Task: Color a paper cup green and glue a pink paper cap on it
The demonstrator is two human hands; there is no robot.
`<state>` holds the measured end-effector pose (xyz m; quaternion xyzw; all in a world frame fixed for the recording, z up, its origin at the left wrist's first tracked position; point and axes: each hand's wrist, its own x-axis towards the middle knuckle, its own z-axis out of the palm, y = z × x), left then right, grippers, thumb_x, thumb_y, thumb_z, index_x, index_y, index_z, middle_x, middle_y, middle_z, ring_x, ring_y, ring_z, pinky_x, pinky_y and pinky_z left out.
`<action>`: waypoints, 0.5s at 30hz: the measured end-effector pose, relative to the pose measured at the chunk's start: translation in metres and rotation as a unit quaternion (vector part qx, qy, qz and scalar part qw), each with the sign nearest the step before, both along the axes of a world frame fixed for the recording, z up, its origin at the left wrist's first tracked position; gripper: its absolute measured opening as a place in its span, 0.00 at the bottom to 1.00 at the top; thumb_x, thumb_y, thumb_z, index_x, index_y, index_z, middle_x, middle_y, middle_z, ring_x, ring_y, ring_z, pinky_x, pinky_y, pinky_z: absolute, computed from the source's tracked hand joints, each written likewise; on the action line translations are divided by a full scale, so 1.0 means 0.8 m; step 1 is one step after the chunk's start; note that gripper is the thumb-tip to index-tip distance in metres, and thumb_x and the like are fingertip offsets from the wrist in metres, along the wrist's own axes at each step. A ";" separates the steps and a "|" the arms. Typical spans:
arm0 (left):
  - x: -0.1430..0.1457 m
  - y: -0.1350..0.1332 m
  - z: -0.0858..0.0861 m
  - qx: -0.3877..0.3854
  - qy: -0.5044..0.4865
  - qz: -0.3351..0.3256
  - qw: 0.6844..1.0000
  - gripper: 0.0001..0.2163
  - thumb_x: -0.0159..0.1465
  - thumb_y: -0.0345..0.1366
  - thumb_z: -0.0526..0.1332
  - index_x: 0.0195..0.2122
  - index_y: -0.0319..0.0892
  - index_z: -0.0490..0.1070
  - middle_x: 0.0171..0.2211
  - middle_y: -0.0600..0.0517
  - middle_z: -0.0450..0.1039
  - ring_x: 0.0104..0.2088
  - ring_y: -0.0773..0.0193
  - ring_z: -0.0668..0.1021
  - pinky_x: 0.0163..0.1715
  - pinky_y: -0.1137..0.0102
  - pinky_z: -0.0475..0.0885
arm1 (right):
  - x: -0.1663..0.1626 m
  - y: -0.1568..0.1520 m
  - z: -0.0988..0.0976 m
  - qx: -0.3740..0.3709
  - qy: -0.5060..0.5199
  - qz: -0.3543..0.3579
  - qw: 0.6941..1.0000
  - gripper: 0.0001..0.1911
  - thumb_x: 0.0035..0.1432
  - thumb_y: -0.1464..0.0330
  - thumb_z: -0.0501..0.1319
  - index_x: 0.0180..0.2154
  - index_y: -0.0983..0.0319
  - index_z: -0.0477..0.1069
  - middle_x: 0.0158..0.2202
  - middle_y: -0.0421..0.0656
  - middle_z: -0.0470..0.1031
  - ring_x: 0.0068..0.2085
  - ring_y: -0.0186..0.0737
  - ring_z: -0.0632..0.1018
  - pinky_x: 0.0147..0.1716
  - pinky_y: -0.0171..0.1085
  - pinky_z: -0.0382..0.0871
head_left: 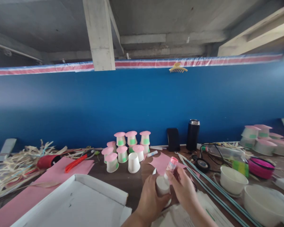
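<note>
My left hand [148, 196] is wrapped around a white paper cup [162, 186], its round bottom turned up toward me. In my right hand [184, 184] is a glue stick [172, 164] with a pink-red end pointing up, pinched between thumb and fingers. Its lower, white end is at the edge of the cup's bottom; I cannot tell whether it touches. Beyond my hands lies cut pink paper [159, 162]. To the left, another white paper cup [133, 163] stands upside down, beside several cups topped with pink discs [112, 157], some stacked.
At left are a white box lid [92, 201], pink sheets [68, 162], a red cutter [76, 163] and shredded strips [38, 154]. A phone [173, 139] and black flask [193, 135] stand by the blue partition [132, 101]. Right are blue rods [210, 181] and white bowls [233, 180].
</note>
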<state>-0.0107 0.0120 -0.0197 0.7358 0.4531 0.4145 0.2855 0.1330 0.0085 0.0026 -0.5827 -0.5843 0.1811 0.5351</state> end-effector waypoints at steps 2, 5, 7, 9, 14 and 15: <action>-0.001 0.000 -0.001 -0.009 -0.006 -0.005 1.000 0.26 0.47 0.33 0.65 0.50 0.42 0.64 0.48 0.45 0.70 0.50 0.54 0.70 0.52 0.61 0.62 | 0.001 0.000 0.000 -0.002 -0.002 -0.004 1.000 0.17 0.56 0.56 0.55 0.40 0.61 0.69 0.26 0.40 0.75 0.26 0.39 0.73 0.27 0.33 0.64; -0.005 0.002 -0.003 -0.026 -0.020 -0.021 0.999 0.29 0.47 0.32 0.65 0.53 0.42 0.63 0.52 0.45 0.69 0.53 0.53 0.68 0.54 0.61 0.61 | 0.002 0.000 0.001 -0.003 -0.005 -0.006 1.000 0.18 0.56 0.56 0.56 0.41 0.62 0.69 0.28 0.40 0.75 0.27 0.39 0.73 0.27 0.33 0.63; -0.008 0.004 -0.004 -0.036 -0.031 -0.039 0.998 0.31 0.47 0.32 0.65 0.55 0.41 0.62 0.54 0.44 0.67 0.54 0.53 0.67 0.56 0.61 0.59 | 0.001 0.000 0.002 -0.004 -0.005 -0.002 1.000 0.17 0.56 0.57 0.55 0.42 0.62 0.69 0.28 0.41 0.75 0.27 0.39 0.74 0.27 0.33 0.63; -0.011 0.005 -0.005 -0.046 -0.037 -0.054 0.997 0.32 0.48 0.32 0.65 0.56 0.40 0.61 0.56 0.44 0.66 0.56 0.53 0.66 0.57 0.61 0.57 | 0.001 0.000 0.002 -0.006 -0.003 0.006 1.000 0.17 0.57 0.57 0.55 0.41 0.62 0.69 0.29 0.41 0.75 0.28 0.39 0.74 0.28 0.33 0.64; -0.012 0.008 -0.007 -0.061 -0.041 -0.061 0.995 0.33 0.48 0.33 0.65 0.57 0.40 0.60 0.56 0.44 0.65 0.56 0.52 0.66 0.57 0.61 0.57 | 0.002 0.002 0.000 -0.014 0.004 0.018 1.000 0.16 0.57 0.56 0.53 0.37 0.62 0.69 0.28 0.41 0.75 0.28 0.39 0.75 0.28 0.33 0.65; -0.012 0.008 -0.007 -0.063 -0.042 -0.060 0.995 0.33 0.48 0.33 0.65 0.57 0.40 0.61 0.56 0.44 0.66 0.56 0.52 0.66 0.57 0.62 0.57 | 0.002 0.003 0.000 -0.016 0.005 0.017 1.000 0.16 0.57 0.56 0.53 0.36 0.62 0.69 0.27 0.41 0.75 0.28 0.39 0.75 0.28 0.33 0.65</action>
